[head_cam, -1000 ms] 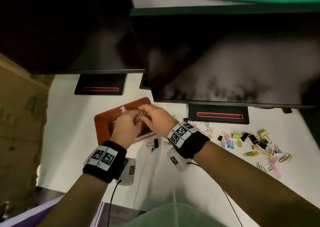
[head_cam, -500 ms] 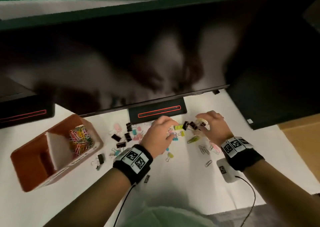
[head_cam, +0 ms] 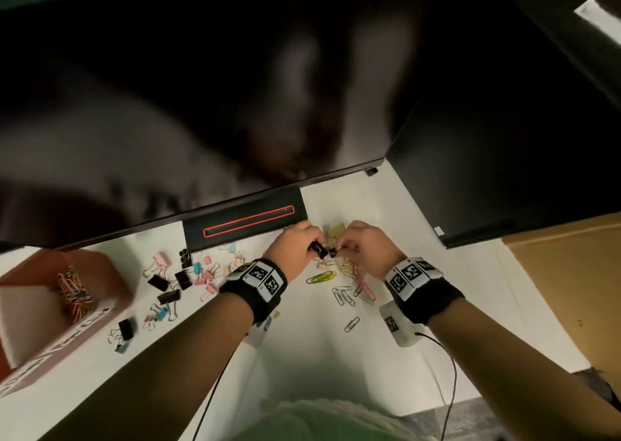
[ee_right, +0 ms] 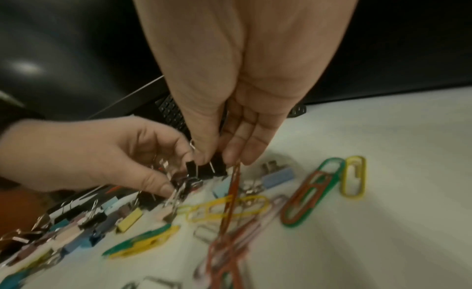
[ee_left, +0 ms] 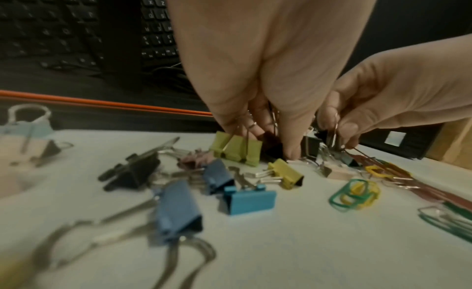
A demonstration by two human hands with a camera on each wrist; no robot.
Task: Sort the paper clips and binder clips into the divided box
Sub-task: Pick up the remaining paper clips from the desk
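Observation:
Loose binder clips and coloured paper clips lie scattered on the white desk. The brown divided box stands at the far left, with paper clips in one compartment. Both hands work at the back of the pile. My left hand pinches the wire handles of a yellow-green binder clip, with a black clip beside it. My right hand pinches the wire handle of a black binder clip. A red paper clip hangs at its fingertips.
A black monitor stand base with a red line sits just behind the hands, under overhanging dark screens. A cardboard box borders the desk at the right. A keyboard lies behind the stand. Bare desk lies between the pile and me.
Both hands left the box and moved right to the clip pile. They now pinch binder clips there. The view swung right, so the box sits at the left edge.

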